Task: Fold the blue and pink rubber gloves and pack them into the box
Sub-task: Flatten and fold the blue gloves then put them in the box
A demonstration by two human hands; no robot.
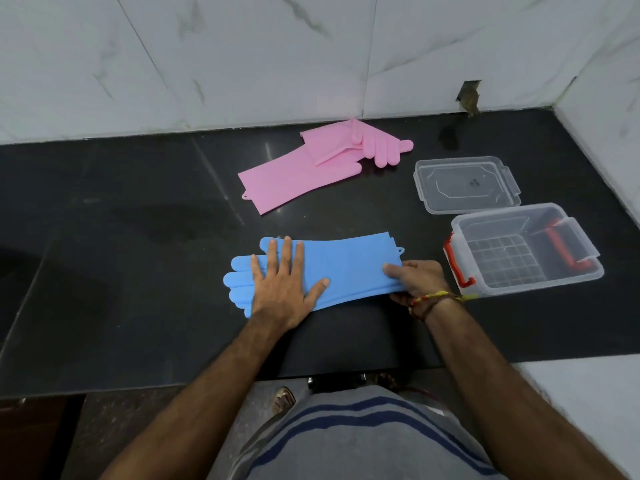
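Blue gloves (346,268): lay stacked flat at the centre of the frame on the black desk (138,202), finger ends to the left, cuffs to the right.

Left hand (287,289): pressed palm-down on the finger end, fingers (287,251) spread wide and flat, gripping nothing.

Right hand (415,278): pinched the cuff edge, thumb on top, the rest curled beneath.

Risk: rubber looked springy; a fold could have sprung open once the pressing hand lifted. The two layers could also have slid apart, since only the cuff was pinched.

Pink gloves (311,168): lay above centre, near the wall, one overlapping the other, not yet folded neatly.

Box (575,237): stood open at right centre, just beside the right hand, empty, red latches showing. A bulky fold might not have sat flat inside.

Lid (467,185): lay apart, above the box.
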